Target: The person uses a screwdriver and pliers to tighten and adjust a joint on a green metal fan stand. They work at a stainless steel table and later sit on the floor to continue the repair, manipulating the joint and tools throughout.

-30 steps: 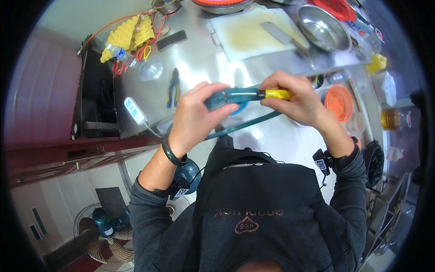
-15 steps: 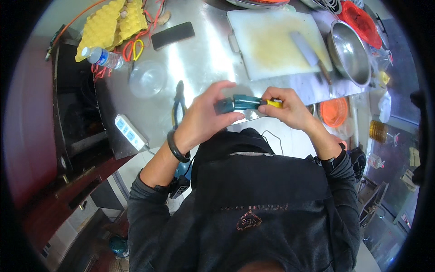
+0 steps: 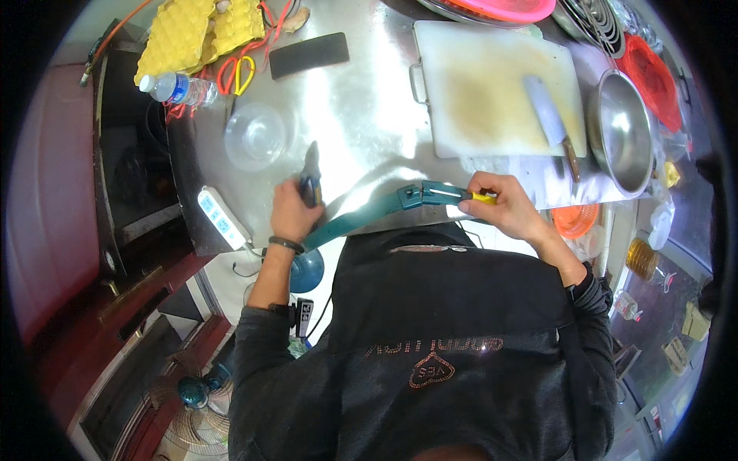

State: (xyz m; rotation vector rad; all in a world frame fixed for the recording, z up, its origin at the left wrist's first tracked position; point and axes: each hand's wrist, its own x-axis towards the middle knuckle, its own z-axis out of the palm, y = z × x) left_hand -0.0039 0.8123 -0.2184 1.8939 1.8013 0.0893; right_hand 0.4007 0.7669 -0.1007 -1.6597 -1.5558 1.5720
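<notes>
My left hand (image 3: 292, 213) is closed on the handles of a pair of pliers (image 3: 313, 165) that lies on the metal table. My right hand (image 3: 503, 203) pinches a tool with a yellow handle (image 3: 483, 198), perhaps a screwdriver. A thin bright line, which may be its shaft, runs along the jointed end of a long, dark green, bent part (image 3: 361, 217). That part reaches from my right fingertips along the table's near edge, down past my left wrist. Near its lower end a round teal piece (image 3: 307, 271) shows below the table edge. Whether they join is unclear.
Left on the table are a power strip (image 3: 223, 219), clear bowl (image 3: 256, 137), water bottle (image 3: 181, 89), scissors (image 3: 242, 75), egg trays (image 3: 181, 38) and black phone (image 3: 309, 55). Rightward, a knife (image 3: 546, 111) lies on a cutting board (image 3: 492, 69) beside a steel bowl (image 3: 624, 134).
My left hand has left the green part's end and moved left and down onto the pliers. More of the green part now shows. My right hand still grips the yellow handle.
</notes>
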